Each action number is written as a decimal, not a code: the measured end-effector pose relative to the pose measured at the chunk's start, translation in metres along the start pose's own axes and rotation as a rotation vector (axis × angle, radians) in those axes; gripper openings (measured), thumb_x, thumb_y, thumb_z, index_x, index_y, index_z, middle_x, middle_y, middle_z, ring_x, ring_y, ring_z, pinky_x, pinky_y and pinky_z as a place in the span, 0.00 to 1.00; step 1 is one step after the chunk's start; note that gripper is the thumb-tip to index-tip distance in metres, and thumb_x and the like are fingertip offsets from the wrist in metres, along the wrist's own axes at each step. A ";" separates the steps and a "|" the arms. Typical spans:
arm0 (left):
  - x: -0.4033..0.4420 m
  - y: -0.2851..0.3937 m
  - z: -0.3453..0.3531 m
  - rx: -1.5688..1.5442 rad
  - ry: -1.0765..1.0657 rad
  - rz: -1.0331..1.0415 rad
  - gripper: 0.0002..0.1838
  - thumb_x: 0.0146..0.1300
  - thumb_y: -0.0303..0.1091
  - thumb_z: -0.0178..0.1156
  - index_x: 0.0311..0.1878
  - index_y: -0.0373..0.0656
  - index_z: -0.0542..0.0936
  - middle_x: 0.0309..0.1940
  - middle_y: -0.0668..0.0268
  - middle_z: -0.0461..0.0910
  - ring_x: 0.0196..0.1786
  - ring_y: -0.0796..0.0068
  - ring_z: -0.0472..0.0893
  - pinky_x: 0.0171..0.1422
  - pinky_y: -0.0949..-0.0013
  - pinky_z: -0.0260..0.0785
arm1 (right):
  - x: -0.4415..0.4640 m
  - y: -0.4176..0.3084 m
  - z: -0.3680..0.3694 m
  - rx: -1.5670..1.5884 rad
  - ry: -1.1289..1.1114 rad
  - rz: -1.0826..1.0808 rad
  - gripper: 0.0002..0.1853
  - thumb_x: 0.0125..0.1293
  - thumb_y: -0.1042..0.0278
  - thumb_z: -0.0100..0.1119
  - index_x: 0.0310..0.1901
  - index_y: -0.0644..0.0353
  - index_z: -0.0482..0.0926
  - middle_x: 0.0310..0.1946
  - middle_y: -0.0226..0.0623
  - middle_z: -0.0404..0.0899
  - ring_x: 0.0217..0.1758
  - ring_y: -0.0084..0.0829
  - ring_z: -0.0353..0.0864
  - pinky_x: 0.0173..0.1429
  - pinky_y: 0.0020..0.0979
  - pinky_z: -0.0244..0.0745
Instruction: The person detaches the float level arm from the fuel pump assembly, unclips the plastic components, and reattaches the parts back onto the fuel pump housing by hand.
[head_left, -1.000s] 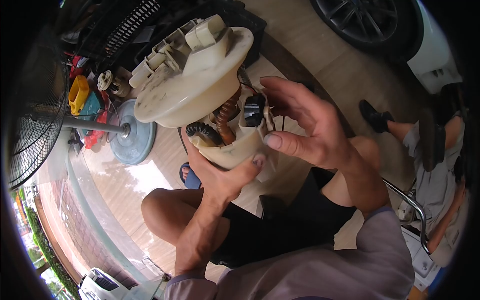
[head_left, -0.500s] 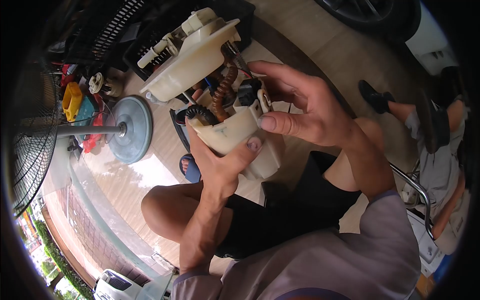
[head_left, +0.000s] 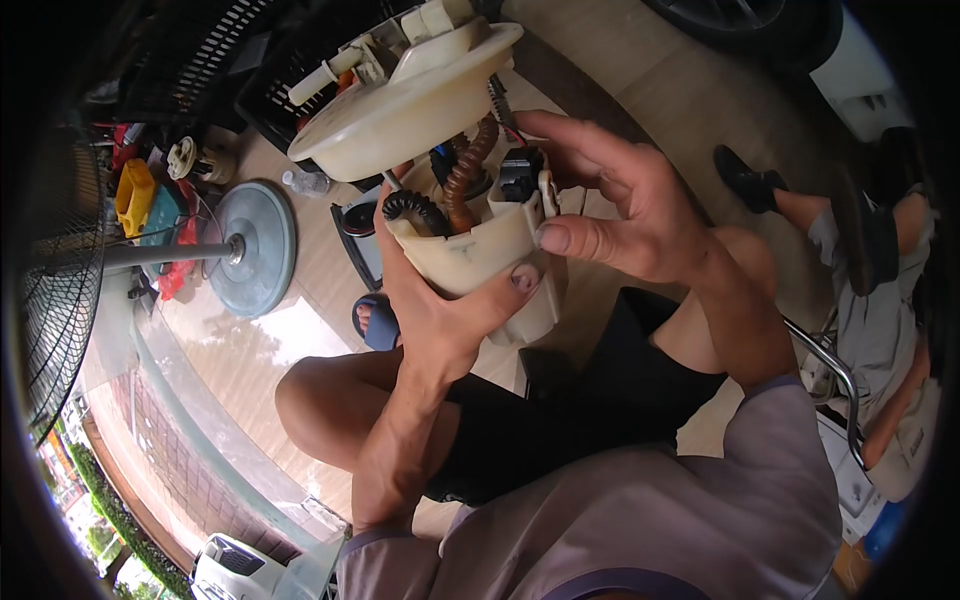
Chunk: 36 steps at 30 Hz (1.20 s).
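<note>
A fuel pump module (head_left: 460, 250) is held up in front of me, tilted, with its cream round flange (head_left: 400, 115) raised off the cup-shaped body. Between the two parts run a brown corrugated hose (head_left: 467, 175), a black corrugated hose (head_left: 415, 208) and thin wires. My left hand (head_left: 440, 320) is closed around the body, thumb across its near side and the other fingers mostly hidden behind. At the body's right edge, my right hand (head_left: 630, 205) has its thumb against a side clip, close to a black connector (head_left: 520, 173). Its index finger reaches near the wires.
A fan's round base (head_left: 253, 250) stands on the floor at left, near a plastic bottle (head_left: 306, 183) and another pump module (head_left: 200, 160). Black crates (head_left: 270, 90) lie behind. A car wheel (head_left: 750, 30) is at upper right; another person's legs (head_left: 815, 225) are at right.
The pump module and both hands have shifted slightly up and to the right in view. The flange now looks more level, and the right thumb stays at the body's edge.
</note>
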<state>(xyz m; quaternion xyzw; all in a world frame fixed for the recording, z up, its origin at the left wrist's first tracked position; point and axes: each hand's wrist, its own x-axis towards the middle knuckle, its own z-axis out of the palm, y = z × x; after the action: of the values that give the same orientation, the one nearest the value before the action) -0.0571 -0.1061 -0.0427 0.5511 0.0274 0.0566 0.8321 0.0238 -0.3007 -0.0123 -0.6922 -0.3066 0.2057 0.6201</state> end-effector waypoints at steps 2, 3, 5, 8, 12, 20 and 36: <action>0.000 -0.001 0.001 -0.025 -0.007 -0.010 0.56 0.45 0.31 0.80 0.74 0.34 0.53 0.63 0.50 0.74 0.63 0.60 0.79 0.68 0.58 0.74 | -0.001 0.001 0.000 -0.003 0.007 0.012 0.46 0.66 0.61 0.74 0.76 0.73 0.58 0.67 0.52 0.74 0.71 0.40 0.75 0.73 0.40 0.69; 0.000 -0.001 0.002 -0.030 -0.010 -0.023 0.57 0.46 0.31 0.80 0.74 0.34 0.53 0.63 0.50 0.74 0.63 0.60 0.79 0.68 0.58 0.74 | -0.001 0.001 -0.001 -0.004 0.009 0.017 0.46 0.66 0.61 0.73 0.76 0.73 0.58 0.67 0.52 0.74 0.70 0.40 0.75 0.73 0.39 0.69; -0.001 0.000 0.004 -0.027 -0.009 -0.028 0.57 0.46 0.31 0.80 0.75 0.34 0.52 0.63 0.50 0.74 0.63 0.60 0.79 0.67 0.58 0.75 | -0.003 0.000 -0.002 0.012 0.012 0.035 0.46 0.66 0.60 0.73 0.76 0.73 0.58 0.67 0.52 0.74 0.70 0.40 0.75 0.73 0.39 0.69; 0.000 0.000 0.005 -0.018 -0.016 -0.004 0.58 0.46 0.30 0.80 0.76 0.33 0.51 0.62 0.49 0.75 0.63 0.60 0.79 0.67 0.58 0.75 | -0.001 0.006 -0.001 0.000 0.068 -0.044 0.45 0.64 0.59 0.75 0.74 0.74 0.62 0.59 0.52 0.81 0.63 0.38 0.81 0.67 0.37 0.75; 0.003 -0.001 0.004 -0.030 -0.045 0.017 0.60 0.46 0.31 0.80 0.76 0.33 0.50 0.63 0.49 0.74 0.63 0.60 0.79 0.67 0.58 0.75 | -0.002 -0.002 -0.004 0.037 0.012 0.050 0.46 0.65 0.60 0.73 0.76 0.74 0.58 0.66 0.53 0.75 0.70 0.39 0.75 0.73 0.39 0.68; 0.001 -0.002 0.003 0.026 -0.002 0.023 0.63 0.46 0.32 0.81 0.78 0.33 0.45 0.65 0.48 0.72 0.64 0.59 0.79 0.67 0.58 0.75 | 0.003 -0.003 0.001 0.102 0.065 0.028 0.43 0.67 0.54 0.71 0.73 0.74 0.63 0.59 0.50 0.80 0.63 0.36 0.79 0.67 0.36 0.72; -0.022 -0.012 0.016 0.487 -0.160 -0.215 0.59 0.42 0.50 0.78 0.74 0.32 0.59 0.51 0.42 0.84 0.54 0.47 0.86 0.61 0.57 0.77 | 0.008 0.002 -0.069 -0.213 -0.039 0.031 0.62 0.63 0.16 0.49 0.77 0.72 0.56 0.77 0.47 0.61 0.78 0.34 0.63 0.77 0.34 0.61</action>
<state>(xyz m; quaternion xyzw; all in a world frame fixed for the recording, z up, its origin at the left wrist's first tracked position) -0.0761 -0.1280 -0.0477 0.7315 0.0328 -0.0841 0.6759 0.0756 -0.3460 -0.0033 -0.7546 -0.3280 0.1949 0.5338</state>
